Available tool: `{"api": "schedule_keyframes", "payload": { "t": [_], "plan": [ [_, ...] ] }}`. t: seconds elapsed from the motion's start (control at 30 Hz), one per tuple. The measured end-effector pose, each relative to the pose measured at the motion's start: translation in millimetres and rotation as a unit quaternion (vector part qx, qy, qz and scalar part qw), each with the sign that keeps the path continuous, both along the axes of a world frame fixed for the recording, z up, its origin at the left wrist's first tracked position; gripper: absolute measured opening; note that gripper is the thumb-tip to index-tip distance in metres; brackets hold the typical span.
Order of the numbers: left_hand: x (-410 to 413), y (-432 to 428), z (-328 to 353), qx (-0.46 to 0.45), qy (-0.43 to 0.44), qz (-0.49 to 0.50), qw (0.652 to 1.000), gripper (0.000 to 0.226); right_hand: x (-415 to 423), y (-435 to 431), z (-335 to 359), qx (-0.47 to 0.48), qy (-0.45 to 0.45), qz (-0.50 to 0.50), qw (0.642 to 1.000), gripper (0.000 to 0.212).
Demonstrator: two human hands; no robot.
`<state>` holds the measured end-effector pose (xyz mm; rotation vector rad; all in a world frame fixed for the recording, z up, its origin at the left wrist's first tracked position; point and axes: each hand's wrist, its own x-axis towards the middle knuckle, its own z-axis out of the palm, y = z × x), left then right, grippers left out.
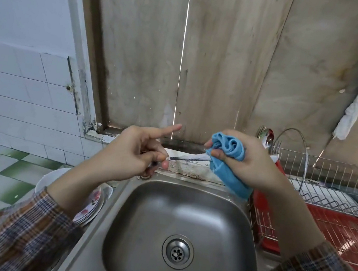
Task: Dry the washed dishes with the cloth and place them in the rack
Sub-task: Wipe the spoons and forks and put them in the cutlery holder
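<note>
Above the sink [163,202], the left hand [129,151] pinches one end of a thin metal utensil [188,158]. The right hand [250,167] has its fingers [217,153] clamped on the blue cloth [229,147], wrapping the other end. Plates [93,201] wait undried at left; the rack [327,194] at right holds some cutlery [268,137].

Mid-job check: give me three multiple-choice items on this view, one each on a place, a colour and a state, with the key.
1. Where is the dish rack? A) right of the sink B) left of the sink C) inside the sink
2. What colour is the cloth? A) red B) blue C) white
3. What is the left hand doing? A) hanging idle B) pinching a metal utensil C) resting in the sink
Key: 1 A, the rack stands beyond the sink's right rim; 2 B, the cloth in the right hand is blue; 3 B, its fingers pinch the utensil's end.
</note>
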<state>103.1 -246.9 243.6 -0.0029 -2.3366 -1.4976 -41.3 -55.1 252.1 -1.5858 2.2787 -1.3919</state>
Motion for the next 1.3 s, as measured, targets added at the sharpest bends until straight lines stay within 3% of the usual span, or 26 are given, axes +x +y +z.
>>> {"api": "schedule_keyframes", "payload": {
  "t": [0.17, 0.23, 0.33, 0.47, 0.57, 0.7, 0.93, 1.17, 1.3],
  "plan": [
    [1.7, 6.7, 10.4, -0.085, -0.013, -0.019, 0.996, 0.081, 12.2, -8.5, 6.6, 0.077, 0.131, 0.004, 0.988, 0.008],
    [2.4, 7.0, 12.8, -0.092, -0.011, -0.013, 0.996, 0.082, 16.7, -14.1, 5.8, 0.092, 0.192, -0.017, 0.977, 0.018],
    [3.8, 6.0, 13.6, -0.095, -0.013, -0.001, 0.995, 0.084, 19.5, -18.6, 7.2, 0.078, 0.214, -0.024, 0.973, 0.022],
    [6.0, 10.4, 15.0, -0.105, -0.026, -0.007, 0.994, 0.085, 22.2, -20.7, 7.4, 0.105, 0.184, 0.011, 0.977, 0.034],
    [9.8, 6.0, 19.3, -0.119, -0.044, -0.037, 0.991, 0.084, 19.4, -14.9, 8.4, 0.121, 0.129, 0.051, 0.983, 0.022],
    [15.5, 1.1, 20.2, -0.103, -0.049, -0.048, 0.992, 0.08, 12.0, -1.3, 11.3, 0.129, 0.065, 0.073, 0.987, 0.025],
    [2.5, 16.7, 16.5, -0.132, -0.037, -0.05, 0.989, 0.086, 20.4, -9.7, 10.5, 0.153, 0.171, 0.047, 0.972, 0.031],
    [4.6, 2.3, 26.3, -0.097, -0.03, -0.068, 0.993, 0.077, -5.2, 16.8, 3.9, 0.086, 0.088, 0.039, 0.992, 0.039],
    [2.8, -3.2, 21.9, -0.075, -0.018, -0.058, 0.995, 0.069, -1.8, 22.5, -7.3, -0.029, -0.001, 0.021, 0.999, 0.013]
  ]
}}
